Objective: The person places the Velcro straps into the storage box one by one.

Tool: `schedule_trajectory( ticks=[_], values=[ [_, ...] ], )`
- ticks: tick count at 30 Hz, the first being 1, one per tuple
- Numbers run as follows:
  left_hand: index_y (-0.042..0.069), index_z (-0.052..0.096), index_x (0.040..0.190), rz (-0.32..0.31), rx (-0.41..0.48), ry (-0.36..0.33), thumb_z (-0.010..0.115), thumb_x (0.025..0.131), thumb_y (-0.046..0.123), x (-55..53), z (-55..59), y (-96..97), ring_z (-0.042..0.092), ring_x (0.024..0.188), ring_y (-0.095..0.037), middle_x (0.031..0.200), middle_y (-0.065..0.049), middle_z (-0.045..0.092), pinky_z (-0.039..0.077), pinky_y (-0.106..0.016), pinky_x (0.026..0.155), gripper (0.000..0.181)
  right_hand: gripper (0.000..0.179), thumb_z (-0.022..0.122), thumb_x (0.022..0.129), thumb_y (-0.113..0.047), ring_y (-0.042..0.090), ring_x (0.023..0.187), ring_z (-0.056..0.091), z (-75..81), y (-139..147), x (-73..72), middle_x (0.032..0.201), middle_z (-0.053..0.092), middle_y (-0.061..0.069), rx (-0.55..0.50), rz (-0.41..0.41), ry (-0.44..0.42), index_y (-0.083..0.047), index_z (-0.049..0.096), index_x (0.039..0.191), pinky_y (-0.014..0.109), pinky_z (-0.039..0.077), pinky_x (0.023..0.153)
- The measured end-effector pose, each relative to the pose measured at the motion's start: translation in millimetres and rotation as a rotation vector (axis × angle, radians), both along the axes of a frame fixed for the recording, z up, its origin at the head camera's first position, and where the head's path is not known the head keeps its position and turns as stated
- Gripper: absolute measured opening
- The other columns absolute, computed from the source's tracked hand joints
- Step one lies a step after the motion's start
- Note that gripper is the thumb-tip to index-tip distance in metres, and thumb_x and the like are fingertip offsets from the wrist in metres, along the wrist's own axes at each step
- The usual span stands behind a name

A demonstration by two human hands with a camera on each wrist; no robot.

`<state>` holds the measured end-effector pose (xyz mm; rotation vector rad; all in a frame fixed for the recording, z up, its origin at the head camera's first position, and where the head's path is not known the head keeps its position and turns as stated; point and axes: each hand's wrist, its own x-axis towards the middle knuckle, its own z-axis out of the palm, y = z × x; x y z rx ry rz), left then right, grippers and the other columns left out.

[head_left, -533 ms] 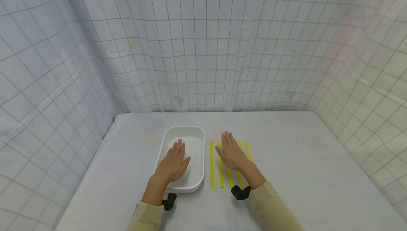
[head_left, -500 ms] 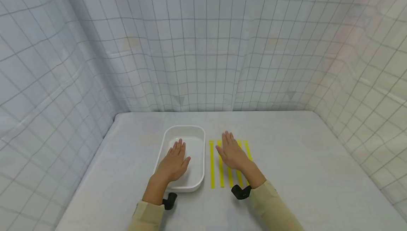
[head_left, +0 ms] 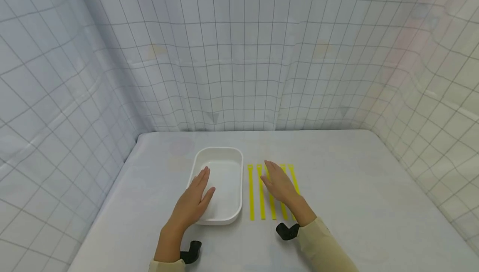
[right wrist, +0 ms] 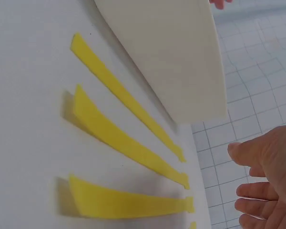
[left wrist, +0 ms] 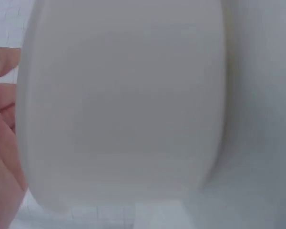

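Observation:
A white rectangular tray (head_left: 228, 197) with rounded corners stands on the table. My left hand (head_left: 191, 202) is over its left side with fingers straight and thumb apart, holding nothing. The tray's outer wall (left wrist: 124, 105) fills most of the left wrist view. To the right of the tray, several flat yellow strips (head_left: 251, 193) lie side by side, each with a small wider head at the far end. My right hand (head_left: 280, 184) hovers over these strips, fingers extended and holding nothing. In the right wrist view one yellow strip (right wrist: 128, 136) bows slightly and casts a shadow.
A white cloth covers the table (head_left: 355, 205). White grid-patterned curtains (head_left: 243, 55) hang behind and at both sides. A black wrist device (head_left: 191, 252) sits at my left wrist, and another black device (head_left: 287, 231) at my right.
My left hand has drawn back toward the near left and turned more onto its edge. The right hand has tilted and shifted slightly right and nearer. Tray and strips lie as before.

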<state>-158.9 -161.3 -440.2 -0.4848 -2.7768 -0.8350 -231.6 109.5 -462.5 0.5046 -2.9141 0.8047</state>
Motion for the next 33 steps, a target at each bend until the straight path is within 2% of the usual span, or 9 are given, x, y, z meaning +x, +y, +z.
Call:
schedule_trajectory(
  ticks=[6,11,14,17,20,24,29,31,33],
  values=[
    [0.006,0.036,0.141,0.031,0.182,0.151,0.053,0.094,0.020,12.6,-12.6,-14.6,0.036,0.128,-0.030,0.142,-0.011,0.038,0.032,-0.046,0.103,0.051,0.036,0.063,0.088,-0.013,0.030,0.111,0.052,-8.2,0.8,1.2,0.119,0.057,0.014,-0.116,-0.052,0.093,0.000,0.057,0.121,0.043,0.045,0.091],
    [0.004,0.046,0.134,0.076,0.299,0.273,0.056,0.091,0.009,16.4,-22.0,-23.9,0.043,0.123,-0.028,0.134,-0.012,0.048,0.027,-0.016,0.103,0.044,0.030,0.066,0.085,-0.009,0.027,0.098,0.058,-14.9,0.5,-2.5,0.108,0.063,0.012,-0.191,-0.038,0.119,0.001,0.062,0.112,0.040,0.050,0.082],
    [0.002,0.049,0.132,0.097,0.359,0.297,0.056,0.090,0.005,17.5,-25.8,-27.9,0.044,0.121,-0.030,0.131,-0.013,0.050,0.023,-0.007,0.100,0.042,0.026,0.067,0.083,-0.006,0.026,0.094,0.060,-17.6,-0.3,-6.5,0.102,0.065,0.011,-0.243,-0.031,0.147,0.001,0.064,0.107,0.040,0.051,0.080],
    [0.003,0.049,0.131,0.148,0.403,0.259,0.056,0.091,0.007,20.4,-28.6,-30.4,0.043,0.121,-0.029,0.130,-0.012,0.050,0.024,-0.008,0.100,0.041,0.022,0.069,0.081,-0.005,0.025,0.088,0.061,-18.9,-1.9,-10.8,0.095,0.066,0.010,-0.286,-0.026,0.171,0.001,0.066,0.102,0.039,0.052,0.078],
    [0.004,0.048,0.133,0.205,0.456,0.176,0.057,0.092,0.011,23.7,-30.3,-32.5,0.041,0.124,-0.026,0.132,-0.011,0.048,0.025,-0.008,0.099,0.043,0.019,0.069,0.081,-0.005,0.023,0.083,0.062,-20.0,-5.0,-14.5,0.092,0.066,0.009,-0.318,-0.031,0.159,0.000,0.066,0.099,0.037,0.052,0.076],
    [0.002,0.039,0.138,0.209,0.530,0.031,0.062,0.089,0.016,25.2,-31.7,-36.2,0.033,0.129,-0.029,0.139,-0.015,0.039,0.022,-0.004,0.097,0.056,0.018,0.069,0.081,-0.006,0.021,0.083,0.062,-21.5,-10.0,-19.1,0.092,0.066,0.008,-0.359,-0.041,0.110,-0.001,0.066,0.098,0.035,0.053,0.077],
    [0.003,0.029,0.143,0.184,0.523,-0.117,0.070,0.082,0.025,25.3,-33.5,-41.4,0.024,0.133,-0.030,0.146,-0.015,0.029,0.025,-0.029,0.107,0.077,0.016,0.069,0.081,-0.005,0.021,0.081,0.062,-21.5,-15.6,-28.5,0.091,0.066,0.008,-0.391,-0.031,0.095,0.001,0.067,0.096,0.035,0.053,0.078],
    [0.004,0.027,0.144,0.179,0.493,-0.149,0.073,0.079,0.029,24.8,-34.0,-42.5,0.023,0.134,-0.030,0.147,-0.014,0.027,0.026,-0.044,0.106,0.083,0.016,0.070,0.080,-0.003,0.022,0.080,0.061,-21.2,-17.3,-33.4,0.090,0.066,0.009,-0.403,-0.020,0.107,0.001,0.067,0.095,0.036,0.053,0.077],
    [0.005,0.026,0.145,0.171,0.471,-0.177,0.075,0.076,0.031,24.6,-34.5,-43.3,0.023,0.134,-0.030,0.148,-0.013,0.026,0.026,-0.048,0.105,0.088,0.016,0.070,0.080,-0.003,0.023,0.080,0.062,-21.4,-18.8,-38.8,0.090,0.066,0.010,-0.420,-0.009,0.115,0.002,0.067,0.095,0.036,0.053,0.077]
  ],
)
